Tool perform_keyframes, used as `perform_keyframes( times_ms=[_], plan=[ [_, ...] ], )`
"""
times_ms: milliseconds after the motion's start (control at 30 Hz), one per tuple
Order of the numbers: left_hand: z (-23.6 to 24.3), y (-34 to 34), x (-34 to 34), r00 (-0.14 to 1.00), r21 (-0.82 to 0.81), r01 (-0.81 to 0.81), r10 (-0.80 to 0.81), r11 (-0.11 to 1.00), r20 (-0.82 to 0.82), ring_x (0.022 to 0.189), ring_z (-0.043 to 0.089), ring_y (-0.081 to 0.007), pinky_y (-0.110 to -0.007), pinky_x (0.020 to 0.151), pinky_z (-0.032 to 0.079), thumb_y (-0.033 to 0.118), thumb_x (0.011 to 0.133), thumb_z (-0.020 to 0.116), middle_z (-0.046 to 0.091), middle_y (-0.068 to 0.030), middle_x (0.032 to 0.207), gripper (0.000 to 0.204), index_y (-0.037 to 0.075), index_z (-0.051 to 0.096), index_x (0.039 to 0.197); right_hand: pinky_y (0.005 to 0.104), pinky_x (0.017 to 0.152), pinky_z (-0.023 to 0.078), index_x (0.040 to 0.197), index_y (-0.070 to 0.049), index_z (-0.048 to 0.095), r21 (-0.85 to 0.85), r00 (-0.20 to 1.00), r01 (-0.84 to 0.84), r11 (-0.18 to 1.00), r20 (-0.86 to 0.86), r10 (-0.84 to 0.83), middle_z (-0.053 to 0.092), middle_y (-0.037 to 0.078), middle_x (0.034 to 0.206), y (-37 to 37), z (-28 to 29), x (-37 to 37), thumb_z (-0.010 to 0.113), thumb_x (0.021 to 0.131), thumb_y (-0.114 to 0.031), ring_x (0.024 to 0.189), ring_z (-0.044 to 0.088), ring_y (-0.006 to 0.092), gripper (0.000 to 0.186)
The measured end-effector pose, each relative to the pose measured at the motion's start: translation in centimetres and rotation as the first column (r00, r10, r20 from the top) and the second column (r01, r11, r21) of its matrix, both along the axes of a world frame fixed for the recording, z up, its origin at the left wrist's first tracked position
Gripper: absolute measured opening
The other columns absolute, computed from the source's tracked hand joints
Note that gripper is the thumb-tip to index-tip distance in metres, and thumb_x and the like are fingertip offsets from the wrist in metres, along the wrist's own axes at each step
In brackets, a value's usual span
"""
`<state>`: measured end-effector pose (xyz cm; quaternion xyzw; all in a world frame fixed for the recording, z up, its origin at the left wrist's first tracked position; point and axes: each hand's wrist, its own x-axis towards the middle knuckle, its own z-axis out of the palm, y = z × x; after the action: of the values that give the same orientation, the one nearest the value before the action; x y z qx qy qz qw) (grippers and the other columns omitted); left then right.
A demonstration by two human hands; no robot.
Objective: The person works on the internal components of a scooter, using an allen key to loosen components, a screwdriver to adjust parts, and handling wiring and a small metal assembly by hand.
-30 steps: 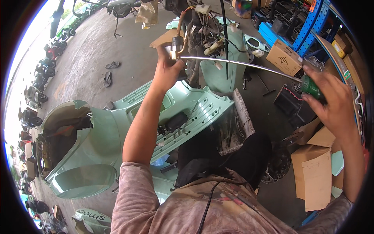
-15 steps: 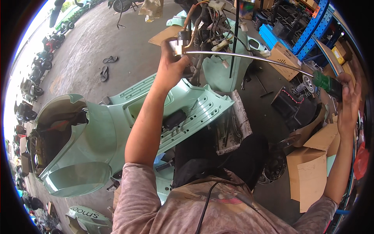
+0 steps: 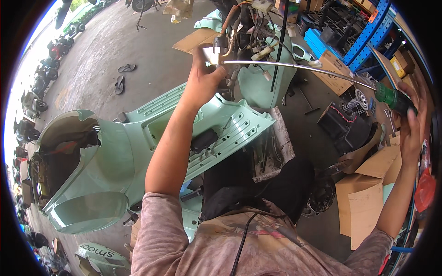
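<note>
Up at the top centre, my left hand (image 3: 202,82) is closed round a small silver metal block (image 3: 214,57) with a black round part on top, beside the wiring bundle (image 3: 258,39). Far to the right, my right hand (image 3: 411,122) grips the black end of a screwdriver (image 3: 389,95) with a green handle. Its long thin shaft runs left across the view, and its tip ends at the metal block; the exact contact is too small to make out. My left palm and fingers hide part of the block.
Below my left arm lies a mint-green scooter body panel (image 3: 99,168). A dirt-stained tray (image 3: 281,145) with tools stands by my knees. On the right are an open cardboard box (image 3: 366,202), a shock absorber (image 3: 359,101) and a blue shelf rack (image 3: 368,34). Sandals (image 3: 119,85) lie on the floor.
The screwdriver's handle has moved slightly right, and my right hand's fingers have shifted on it. My left hand still holds the metal block in nearly the same place.
</note>
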<state>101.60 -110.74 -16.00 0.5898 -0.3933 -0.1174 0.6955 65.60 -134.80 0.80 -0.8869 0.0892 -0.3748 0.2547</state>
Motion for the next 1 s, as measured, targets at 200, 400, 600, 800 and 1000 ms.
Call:
perform_keyframes(
  times_ms=[200,400,600,800,1000],
  plan=[
    [0.0,0.0,-0.1,0.999,0.002,-0.016,0.016,1.000,-0.027,0.083,0.058,-0.0140,-0.029,0.074,0.051,0.008,0.089,0.061,0.056,-0.0075,0.099,0.047,0.005,0.036,0.129,0.0259,0.079,0.056,0.147,-0.003,0.032,-0.014,0.990,-0.032,0.999,0.138,0.034,0.040,0.017,0.144,-0.6,-1.7,0.2,0.051,0.096,-0.041,0.096,0.062,0.0150,0.066],
    [0.5,-0.1,-0.8,0.985,0.009,0.044,-0.042,0.999,-0.168,0.082,0.060,-0.0168,-0.030,0.074,0.052,0.015,0.090,0.052,0.056,-0.0086,0.109,0.048,0.010,0.036,0.134,0.0266,0.084,0.054,0.147,-0.002,0.031,0.197,0.981,0.194,0.961,-0.031,-0.192,0.041,0.017,0.143,1.3,0.4,-0.8,0.054,0.094,-0.039,0.103,0.061,0.0158,0.068],
    [0.8,0.4,-1.0,0.928,-0.068,0.089,-0.107,0.994,-0.358,0.079,0.061,-0.0156,-0.029,0.068,0.054,0.027,0.098,0.041,0.058,-0.0057,0.111,0.039,0.013,0.038,0.135,0.0205,0.069,0.050,0.148,-0.003,0.027,0.199,0.992,0.005,0.980,0.124,-0.031,0.055,0.019,0.126,0.1,-2.7,0.6,0.047,0.099,-0.032,0.093,0.063,0.0138,0.061],
    [0.3,0.6,-0.9,0.965,0.003,-0.003,0.004,1.000,-0.262,0.077,0.062,-0.0127,-0.027,0.067,0.054,0.029,0.103,0.040,0.060,-0.0044,0.107,0.032,0.011,0.042,0.131,0.0250,0.084,0.050,0.149,-0.003,0.026,0.272,0.997,-0.024,0.962,0.077,0.003,0.051,0.020,0.130,-1.5,-4.0,-0.3,0.054,0.096,-0.031,0.112,0.056,0.0174,0.066],
    [-0.1,-0.3,-0.5,0.974,-0.020,-0.004,0.000,1.000,-0.227,0.078,0.062,-0.0124,-0.027,0.065,0.053,0.030,0.102,0.043,0.061,-0.0049,0.103,0.037,0.011,0.041,0.133,0.0291,0.094,0.047,0.147,0.000,0.030,0.369,0.986,0.160,0.916,-0.018,-0.166,0.044,0.024,0.140,-1.0,-4.0,-0.8,0.055,0.094,-0.029,0.127,0.048,0.0233,0.065]
  ],
)
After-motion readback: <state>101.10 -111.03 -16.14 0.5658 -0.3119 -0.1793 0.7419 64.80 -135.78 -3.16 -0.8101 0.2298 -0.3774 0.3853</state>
